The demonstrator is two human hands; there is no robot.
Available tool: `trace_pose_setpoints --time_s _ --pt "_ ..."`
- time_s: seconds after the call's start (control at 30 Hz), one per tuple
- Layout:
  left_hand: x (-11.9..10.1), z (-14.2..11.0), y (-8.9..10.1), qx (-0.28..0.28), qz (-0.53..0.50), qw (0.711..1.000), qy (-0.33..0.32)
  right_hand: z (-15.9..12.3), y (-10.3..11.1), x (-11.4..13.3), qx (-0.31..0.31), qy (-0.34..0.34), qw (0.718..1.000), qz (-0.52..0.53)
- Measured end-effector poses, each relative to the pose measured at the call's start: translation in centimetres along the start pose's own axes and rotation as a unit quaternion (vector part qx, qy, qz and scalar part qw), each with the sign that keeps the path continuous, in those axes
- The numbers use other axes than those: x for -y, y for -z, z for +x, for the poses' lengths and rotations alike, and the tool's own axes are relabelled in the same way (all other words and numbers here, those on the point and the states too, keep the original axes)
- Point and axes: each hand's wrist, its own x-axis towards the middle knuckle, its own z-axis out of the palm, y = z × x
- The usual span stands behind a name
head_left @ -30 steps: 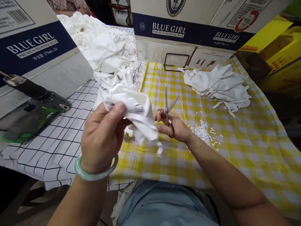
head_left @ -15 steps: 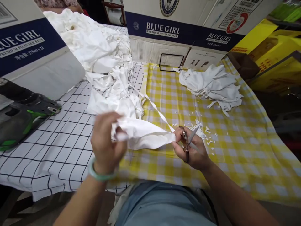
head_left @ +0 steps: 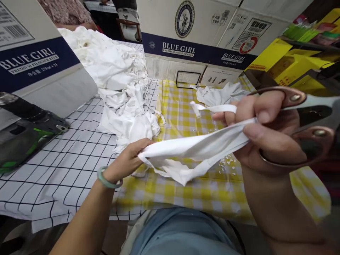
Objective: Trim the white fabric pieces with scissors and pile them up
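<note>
A white fabric piece (head_left: 186,150) with narrow straps stretches between my two hands above the table. Its left end is pinched in my left hand (head_left: 130,157), which has a pale green bangle (head_left: 106,179) at the wrist. Close to the camera, my right hand (head_left: 265,131) pinches the other end between thumb and fingers. Scissors (head_left: 316,132) with copper-coloured handles hang on the same hand, their blades pointing right, partly out of frame. A white strap (head_left: 215,108) trails from the right fingers. Behind it lies a small pile of white fabric pieces (head_left: 220,94), partly hidden.
A large heap of white fabric (head_left: 111,67) runs along the back left. Beer cartons stand at the left (head_left: 45,67) and back (head_left: 183,24). A power drill (head_left: 29,131) lies at left. White clippings (head_left: 227,163) dot the yellow checked cloth (head_left: 170,193). Another person's sleeve (head_left: 66,10) shows behind.
My right hand has risen to the right and towards the camera, drawing the fabric taut from my left hand. The fabric's strap has come away from the heap. The view has tilted up slightly.
</note>
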Motion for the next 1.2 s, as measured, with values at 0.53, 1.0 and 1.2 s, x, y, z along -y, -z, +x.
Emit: trace_pose_setpoints --time_s 0.53,1.0,1.2 --pt "0.2 -10.3 0.7 -0.233 -0.103 0.921 0.296 2.1 0.6 -14.5 0.023 -0.093 0.917 -0.388" --pt "4.1 -6.9 -2.1 -0.149 0.269 0.934 0.183 -6.4 -3.9 -17.2 0.236 -0.167 0.914 -0.285" --pt "3.2 -6.9 -2.8 -0.162 0.167 0.964 0.13 -8.2 1.0 -16.0 0.153 -0.23 0.927 -0.255"
